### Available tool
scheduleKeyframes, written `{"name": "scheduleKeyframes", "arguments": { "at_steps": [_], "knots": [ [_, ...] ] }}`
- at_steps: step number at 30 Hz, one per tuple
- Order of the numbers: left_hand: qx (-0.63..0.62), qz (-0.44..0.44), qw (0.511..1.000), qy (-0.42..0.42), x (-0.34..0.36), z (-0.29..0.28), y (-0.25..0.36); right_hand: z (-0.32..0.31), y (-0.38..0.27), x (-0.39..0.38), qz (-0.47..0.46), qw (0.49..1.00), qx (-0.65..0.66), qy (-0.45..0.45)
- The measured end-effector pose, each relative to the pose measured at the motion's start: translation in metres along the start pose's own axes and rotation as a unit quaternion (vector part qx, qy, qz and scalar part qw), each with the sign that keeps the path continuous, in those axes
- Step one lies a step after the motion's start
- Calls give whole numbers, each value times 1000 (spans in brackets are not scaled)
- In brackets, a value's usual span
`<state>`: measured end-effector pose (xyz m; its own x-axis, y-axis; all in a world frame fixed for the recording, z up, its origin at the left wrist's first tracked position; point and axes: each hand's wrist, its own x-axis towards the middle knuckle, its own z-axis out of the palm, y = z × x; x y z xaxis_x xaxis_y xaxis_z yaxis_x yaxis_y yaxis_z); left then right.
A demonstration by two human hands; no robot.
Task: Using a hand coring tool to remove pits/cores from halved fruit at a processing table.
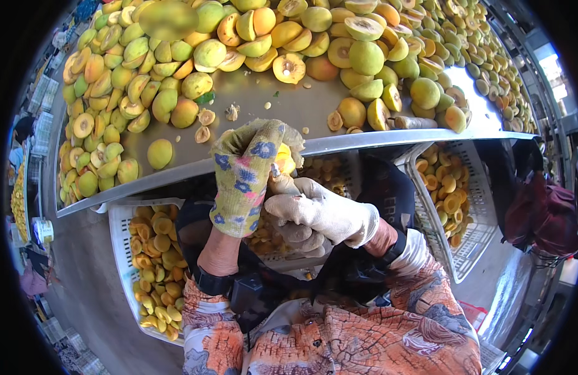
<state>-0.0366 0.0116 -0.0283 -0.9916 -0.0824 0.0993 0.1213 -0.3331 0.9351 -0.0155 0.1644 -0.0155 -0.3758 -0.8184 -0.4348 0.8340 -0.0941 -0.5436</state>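
Note:
My left hand (248,175), in a yellow-green floral glove, is closed around a yellow peach half (284,160) just past the table's near edge. My right hand (323,214), in a whitish work glove, grips a small pitting tool (282,184) with a light handle. Its metal tip meets the fruit; the tip's shape is mostly hidden. Beyond my hands, a metal table (239,94) bears a heap of green-yellow peaches (209,55), many cut in half with their pits showing. Loose pit pieces (206,117) lie near my left hand.
White baskets of yellow halves stand below the table: one at left (121,240), one at right (482,206), and another between my knees. A wooden-handled tool (415,122) lies at the table's edge. A dark red bag-like bundle (545,215) sits at far right.

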Motion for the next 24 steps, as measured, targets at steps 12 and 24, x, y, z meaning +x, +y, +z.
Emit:
{"name": "scheduleKeyframes", "arguments": {
  "at_steps": [12, 24],
  "knots": [
    [224, 183, 957, -20, -6, -2, 13, -3, -7, 0, -14, 996, -68, -47],
    [13, -100, 984, -147, 1, -21, 13, -9, 1, 3, 95, 989, 57, -101]
  ]
}}
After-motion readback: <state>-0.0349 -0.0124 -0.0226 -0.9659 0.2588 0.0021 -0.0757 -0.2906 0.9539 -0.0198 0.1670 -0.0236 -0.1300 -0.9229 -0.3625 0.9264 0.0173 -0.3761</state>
